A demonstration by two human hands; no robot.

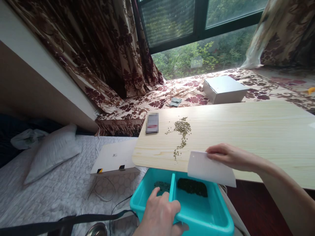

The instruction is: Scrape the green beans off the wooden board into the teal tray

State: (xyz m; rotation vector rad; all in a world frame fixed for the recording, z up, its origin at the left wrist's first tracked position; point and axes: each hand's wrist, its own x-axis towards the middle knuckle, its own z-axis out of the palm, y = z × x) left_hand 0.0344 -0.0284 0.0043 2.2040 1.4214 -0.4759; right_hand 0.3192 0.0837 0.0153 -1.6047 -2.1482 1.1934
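Observation:
My left hand [161, 214] grips the near rim of a turquoise two-compartment bin [219, 218] held just below the table's front edge. Both compartments hold dark green beans [192, 186], more in the right one. My right hand [230, 156] pinches the top of a white plastic scraper card [209, 168] standing at the table's front edge, above the bin. A trail of small green beans [182, 131] lies on the light wooden tabletop [246, 127], running from a small pile down toward the edge, left of the scraper.
A small dark packet [152, 123] lies on the table's left end. A white box [225, 88] and grey pouch [175, 101] sit on the floral windowsill. A white carton [114, 159], pillow [50, 150], cables and a black strap lie on the bed.

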